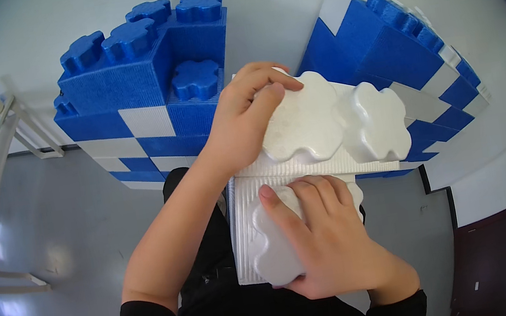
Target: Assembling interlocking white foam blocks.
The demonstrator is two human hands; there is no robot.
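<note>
**Two white blocks held at chest height**

We grip a large white ribbed-plastic building block w/ flower-shaped studs (333, 123): left hand (242, 127) curled over its near stud. Right hand (317, 240) closed on a second white ribbed block (257, 229) just below, touching it. Undersides hidden. Blue-and-white block wall (146, 102) behind; grey floor (62, 239) open to the left.

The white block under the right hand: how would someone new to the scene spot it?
Between the two blue-and-white block walls, two big white blocks meet. The white block nearest the body is it: the right hand covers its knobs, while the left hand grips the upper block.
</note>
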